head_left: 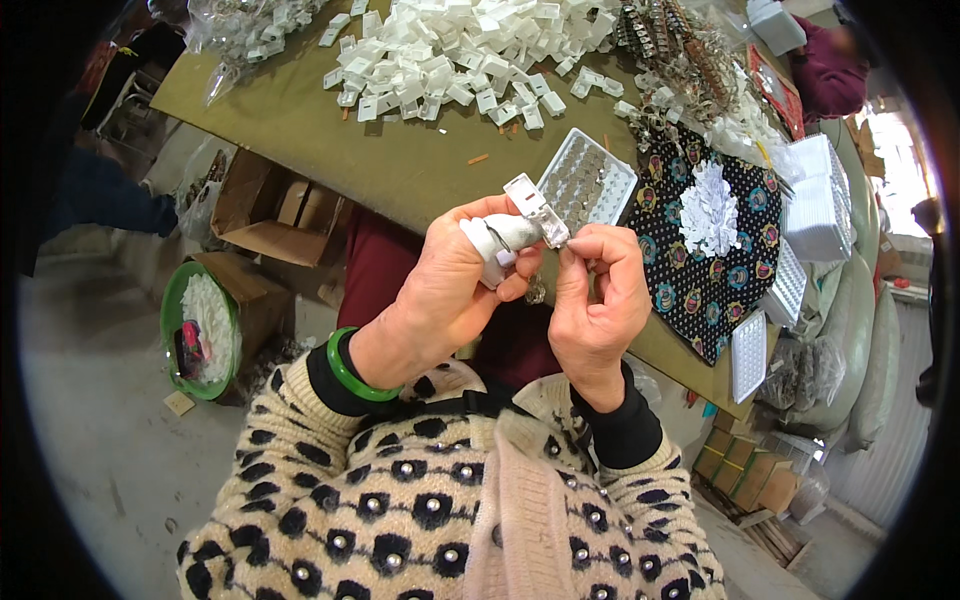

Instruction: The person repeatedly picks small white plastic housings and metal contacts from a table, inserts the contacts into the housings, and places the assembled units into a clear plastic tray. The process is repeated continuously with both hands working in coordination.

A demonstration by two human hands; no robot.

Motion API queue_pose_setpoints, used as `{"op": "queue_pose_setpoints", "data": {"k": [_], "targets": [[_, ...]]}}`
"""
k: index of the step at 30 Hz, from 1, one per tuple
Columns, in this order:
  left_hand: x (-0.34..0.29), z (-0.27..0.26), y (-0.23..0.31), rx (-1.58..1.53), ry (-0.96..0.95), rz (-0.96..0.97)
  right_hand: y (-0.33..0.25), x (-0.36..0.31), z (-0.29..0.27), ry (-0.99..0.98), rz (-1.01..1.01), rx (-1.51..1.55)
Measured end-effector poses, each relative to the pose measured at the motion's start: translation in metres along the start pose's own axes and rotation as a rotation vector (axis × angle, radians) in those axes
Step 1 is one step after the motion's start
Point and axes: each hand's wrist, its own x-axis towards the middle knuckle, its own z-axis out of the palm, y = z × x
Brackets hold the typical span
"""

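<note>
My left hand [455, 285] grips a small white plastic housing [535, 207] between thumb and a fingertip wrapped in white tape. My right hand [597, 300] pinches a small metal piece against the lower end of that housing; the piece is mostly hidden by my fingers. Both hands are held together above my lap, just in front of the table edge. A white compartment tray [600, 175] with metal parts lies on the table right behind the hands. A green bangle [352, 378] sits on my left wrist.
A heap of white plastic housings [450, 50] covers the far table [400, 165]. Metal clips [685, 60] pile at the back right. A black patterned cloth [700, 270] holds white bits. Stacked white trays [815, 200] lie at right. Cardboard boxes [270, 215] and a green basin [195, 330] stand on the floor at left.
</note>
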Motion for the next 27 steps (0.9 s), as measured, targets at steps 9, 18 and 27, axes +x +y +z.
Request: {"op": "queue_pose_setpoints", "data": {"k": [9, 18, 27], "targets": [[0.002, -0.002, 0.007, 0.042, -0.083, 0.025, -0.009, -0.001, -0.006, -0.068, 0.773, 0.968], [-0.007, 0.004, 0.001, 0.276, -0.027, 0.214, -0.023, 0.004, -0.010, -0.096, 0.628, 0.731], [-0.017, -0.002, -0.021, 1.074, -0.084, 0.819, -0.017, -0.006, -0.004, -0.091, 0.737, 0.750]]}}
